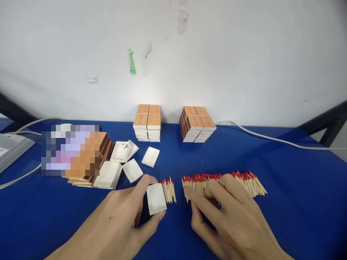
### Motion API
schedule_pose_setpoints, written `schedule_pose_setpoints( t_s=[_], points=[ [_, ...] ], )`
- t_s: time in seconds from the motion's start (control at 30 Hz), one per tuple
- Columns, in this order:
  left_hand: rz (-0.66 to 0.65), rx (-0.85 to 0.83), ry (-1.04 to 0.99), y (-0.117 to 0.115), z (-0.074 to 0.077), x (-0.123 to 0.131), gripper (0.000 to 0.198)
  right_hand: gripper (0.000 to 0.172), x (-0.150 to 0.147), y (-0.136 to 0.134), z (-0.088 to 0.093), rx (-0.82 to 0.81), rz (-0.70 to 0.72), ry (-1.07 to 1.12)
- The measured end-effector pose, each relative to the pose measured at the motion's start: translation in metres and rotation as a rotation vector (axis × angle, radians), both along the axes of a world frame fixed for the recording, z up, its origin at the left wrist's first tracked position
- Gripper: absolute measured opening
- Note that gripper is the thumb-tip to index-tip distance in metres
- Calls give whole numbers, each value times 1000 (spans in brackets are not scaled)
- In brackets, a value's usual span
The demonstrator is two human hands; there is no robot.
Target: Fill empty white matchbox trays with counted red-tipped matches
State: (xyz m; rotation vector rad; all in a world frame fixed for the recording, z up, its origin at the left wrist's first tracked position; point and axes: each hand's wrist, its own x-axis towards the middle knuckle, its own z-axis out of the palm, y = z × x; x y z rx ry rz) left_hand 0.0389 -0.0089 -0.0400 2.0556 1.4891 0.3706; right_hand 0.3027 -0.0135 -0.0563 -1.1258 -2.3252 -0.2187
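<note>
My left hand (127,213) grips a white matchbox tray (156,199) by its two ends between thumb and fingers, its hollow side up. Just right of that tray lies a small group of red-tipped matches (169,190) on the blue table. My right hand (227,213) rests over the left end of a long row of matches (202,180), index finger bent down onto the leftmost sticks and thumb close below. Whether a match is pinched there is hard to see, as the fingers cover it. More of the row shows beyond the knuckles.
Two stacks of closed matchboxes, a left stack (148,122) and a right stack (197,124), stand against the white wall (244,65). Loose white trays (132,170) and flat brown sleeves (105,146) lie at left, partly behind a pixelated patch. A white cable (260,139) crosses the back right.
</note>
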Motion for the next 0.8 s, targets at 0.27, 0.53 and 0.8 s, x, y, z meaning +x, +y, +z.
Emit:
schedule_pose_setpoints(
  t_s=[0.27, 0.53, 0.8],
  points=[
    [-12, 14, 3, -1, -1, -1, 23, 20, 0, -3, -2, -54, 50, -5],
    [-16, 17, 16, -2, -1, -2, 24, 18, 1, -1, 1, 2, 18, -49],
    [2, 14, 11, 1, 0, 0, 24, 20, 0, -1, 0, -53, 63, -5]
  ],
)
